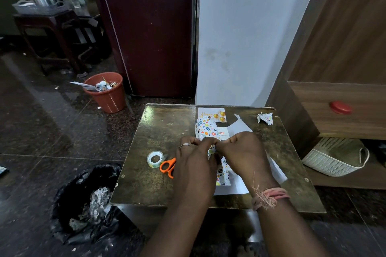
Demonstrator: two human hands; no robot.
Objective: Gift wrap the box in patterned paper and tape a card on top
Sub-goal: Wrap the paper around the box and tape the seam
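Tabletop (158,131): patterned paper (205,129) lengthwise away, pinched by both hands.

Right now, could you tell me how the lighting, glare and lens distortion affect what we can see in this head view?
Head view: the room is dim, with glare on the glossy floor and table; wide-angle bending curves the wall and the cabinet edges; the left hand and right hand hide most of the patterned paper, and the edges of the view look soft.
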